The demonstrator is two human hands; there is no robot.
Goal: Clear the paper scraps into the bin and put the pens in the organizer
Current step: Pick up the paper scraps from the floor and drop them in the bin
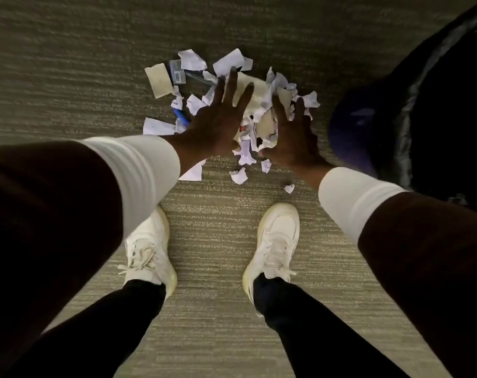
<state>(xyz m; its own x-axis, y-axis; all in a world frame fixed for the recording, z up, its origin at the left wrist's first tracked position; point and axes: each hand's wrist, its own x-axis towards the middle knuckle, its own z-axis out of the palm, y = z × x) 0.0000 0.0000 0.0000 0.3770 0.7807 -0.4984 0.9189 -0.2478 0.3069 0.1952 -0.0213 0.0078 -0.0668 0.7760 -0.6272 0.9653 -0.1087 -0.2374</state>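
A heap of torn white and cream paper scraps lies on the carpet ahead of my feet. My left hand is spread flat on the left side of the heap, fingers apart. On the right side, my right hand presses against the scraps with its fingers splayed among them. A blue pen pokes out from under scraps just left of my left hand. A clear pen lies farther back, partly covered. A bin lined with a black bag stands at the right.
Grey ribbed carpet covers the floor. My two white shoes stand just behind the heap. A small clear packet lies among the far scraps. Loose scraps sit near my wrists.
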